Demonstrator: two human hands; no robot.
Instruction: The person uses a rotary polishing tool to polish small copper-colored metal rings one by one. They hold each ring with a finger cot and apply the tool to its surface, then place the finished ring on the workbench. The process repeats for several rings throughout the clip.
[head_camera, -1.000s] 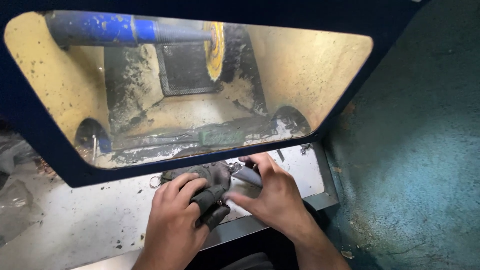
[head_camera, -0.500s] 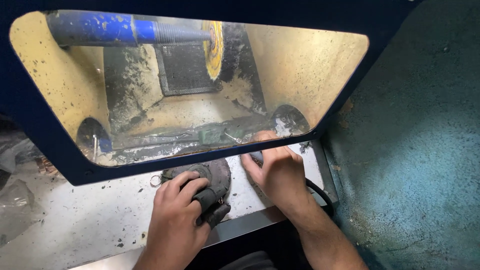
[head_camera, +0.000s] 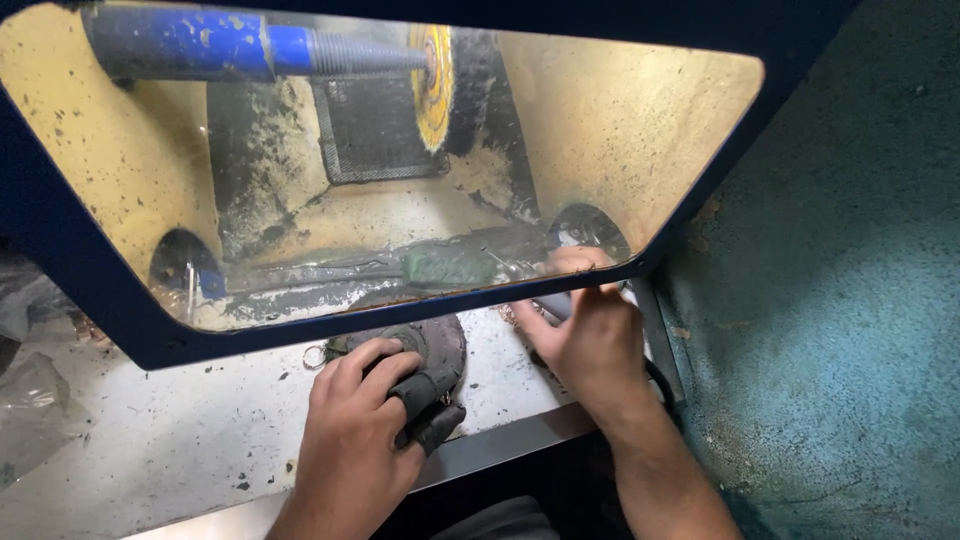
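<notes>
Blue-framed polishing cabinet (head_camera: 90, 290), teal wall (head_camera: 850, 250)

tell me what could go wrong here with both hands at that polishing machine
The right hand reaches in under the yellow guard window, toward the side where the buffing wheel sits; if it spins, fingers could get caught. The left hand wears dark finger wraps that might snag. Small metal rings could scatter off the bench.

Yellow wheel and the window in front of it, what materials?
Wheel: looks like stacked cloth, matte with frayed dark edge, likely a buffing wheel. Window: clear plastic or glass, tinted yellowish and spattered; which one is unclear.
</notes>
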